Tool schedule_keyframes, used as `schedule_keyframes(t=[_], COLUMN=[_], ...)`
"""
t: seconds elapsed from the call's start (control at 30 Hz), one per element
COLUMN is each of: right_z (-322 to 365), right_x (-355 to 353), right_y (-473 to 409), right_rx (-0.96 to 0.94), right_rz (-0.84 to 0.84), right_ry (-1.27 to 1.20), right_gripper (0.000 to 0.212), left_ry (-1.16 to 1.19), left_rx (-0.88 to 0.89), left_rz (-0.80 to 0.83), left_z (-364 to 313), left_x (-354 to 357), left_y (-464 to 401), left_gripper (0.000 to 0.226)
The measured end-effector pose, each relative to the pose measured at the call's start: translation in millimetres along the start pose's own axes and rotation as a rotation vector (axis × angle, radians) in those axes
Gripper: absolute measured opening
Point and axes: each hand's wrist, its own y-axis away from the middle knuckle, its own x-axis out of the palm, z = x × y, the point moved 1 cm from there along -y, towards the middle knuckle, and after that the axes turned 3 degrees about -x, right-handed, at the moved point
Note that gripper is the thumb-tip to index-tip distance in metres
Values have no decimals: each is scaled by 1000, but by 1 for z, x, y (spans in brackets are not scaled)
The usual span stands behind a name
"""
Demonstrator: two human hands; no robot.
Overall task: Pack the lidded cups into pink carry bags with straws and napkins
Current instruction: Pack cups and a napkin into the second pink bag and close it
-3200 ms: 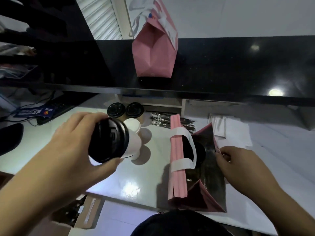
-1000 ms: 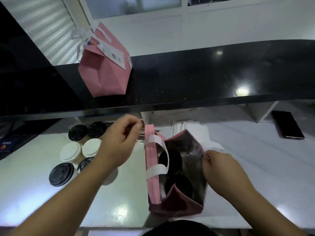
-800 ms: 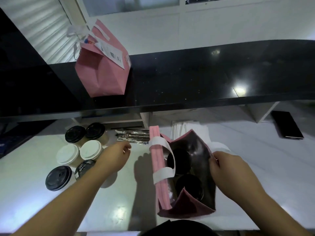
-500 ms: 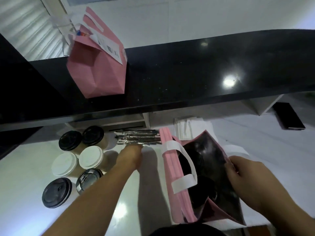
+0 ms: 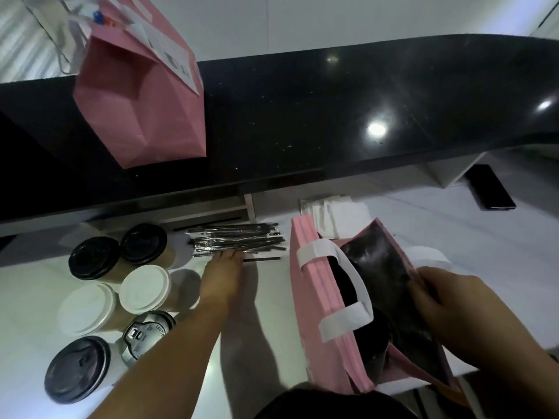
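An open pink carry bag [image 5: 314, 297] with white handles stands on the white counter, with dark cup lids showing inside. My right hand [image 5: 444, 303] grips its right rim and holds it open. My left hand [image 5: 225, 275] reaches forward, fingertips touching the near edge of a pile of wrapped straws [image 5: 239, 238]; whether a straw is pinched I cannot tell. White napkins [image 5: 335, 214] lie behind the bag. Several lidded cups [image 5: 145, 287], with black and white lids, stand at the left.
A second pink bag [image 5: 145, 101], closed with a receipt on it, stands on the raised black ledge [image 5: 332, 116]. A dark phone [image 5: 490, 190] lies at the far right. One loose black straw [image 5: 263, 259] lies next to the pile.
My left hand put a black-lidded cup into the bag, then swung left and forward to the straw pile. My right hand kept holding the bag open.
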Motion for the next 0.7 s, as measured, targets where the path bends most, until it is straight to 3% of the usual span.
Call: schedule_keyframes(t=[0.2, 0.37, 0.7], right_z=[4, 2, 1], right_x=[2, 3, 3], right_y=[-3, -4, -4], right_rx=[-6, -5, 7], right_rz=[-6, -3, 10], right_ry=[0, 14, 28], right_gripper=[36, 34, 32], left_ry=[2, 1, 31], left_rx=[107, 92, 75], left_rz=[-21, -48, -92], left_z=[10, 9, 13], left_x=[-8, -9, 1], left_y=[-13, -16, -14], left_gripper=[50, 58, 36])
